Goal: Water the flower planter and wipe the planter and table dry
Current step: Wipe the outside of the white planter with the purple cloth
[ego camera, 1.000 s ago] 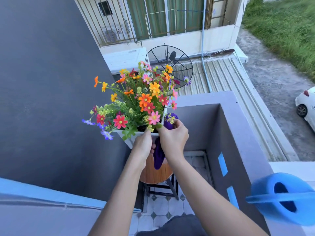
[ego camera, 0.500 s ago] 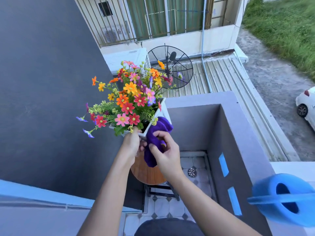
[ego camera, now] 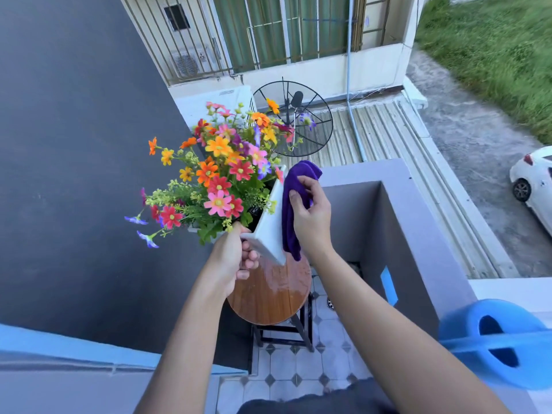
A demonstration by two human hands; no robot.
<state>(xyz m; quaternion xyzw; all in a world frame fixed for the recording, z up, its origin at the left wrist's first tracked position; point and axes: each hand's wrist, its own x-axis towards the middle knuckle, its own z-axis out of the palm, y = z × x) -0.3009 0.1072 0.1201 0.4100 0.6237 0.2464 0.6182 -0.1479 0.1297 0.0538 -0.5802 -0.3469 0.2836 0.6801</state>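
A blue plastic watering can (ego camera: 460,327) sits well apart, at 4 o'clock from the white square planter (ego camera: 270,225). The planter's colourful flowers (ego camera: 221,171) screen part of a black satellite dish (ego camera: 316,135) at 1 o'clock. The left hand (ego camera: 236,258) grips the planter's near corner, tilting it over the wet round wooden table (ego camera: 268,297). The right hand (ego camera: 310,216) holds a purple cloth (ego camera: 291,210) against its side. Since half a second ago, the cloth has climbed toward the rim.

I get one wide-angle head view, tilted steeply down and forward, close above the round surface (ego camera: 268,297); the road (ego camera: 478,144) runs off at two o'clock.
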